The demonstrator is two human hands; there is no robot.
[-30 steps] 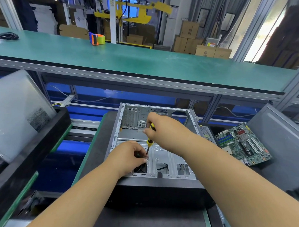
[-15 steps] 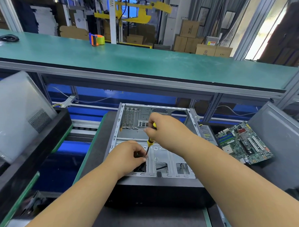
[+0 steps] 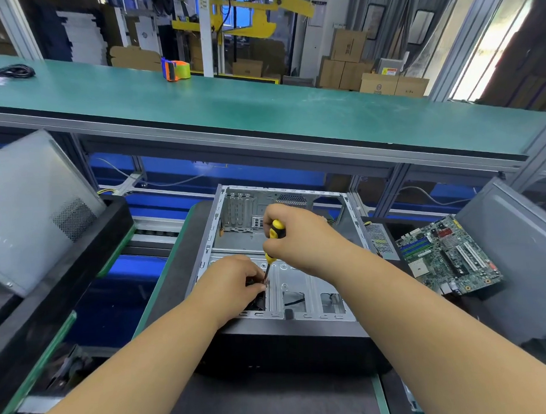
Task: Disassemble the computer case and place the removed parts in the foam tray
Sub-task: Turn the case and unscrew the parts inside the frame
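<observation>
The opened computer case [image 3: 280, 269] lies on its side on the dark mat [image 3: 267, 401] below the green shelf [image 3: 261, 113]. The right hand [image 3: 301, 237] is curled around a yellow-and-black screwdriver [image 3: 274, 241], tip down inside the case; the left hand [image 3: 234, 286] pinches something small beside it. A motherboard [image 3: 449, 258] rests right of the case, its markings unreadable

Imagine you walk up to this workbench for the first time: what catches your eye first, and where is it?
At the centre lies the opened computer case, with the right hand gripping a yellow-and-black screwdriver whose tip points down beside the left hand inside it. To the right, a green motherboard lies already removed. On the green shelf above sits an orange tape dispenser.
</observation>
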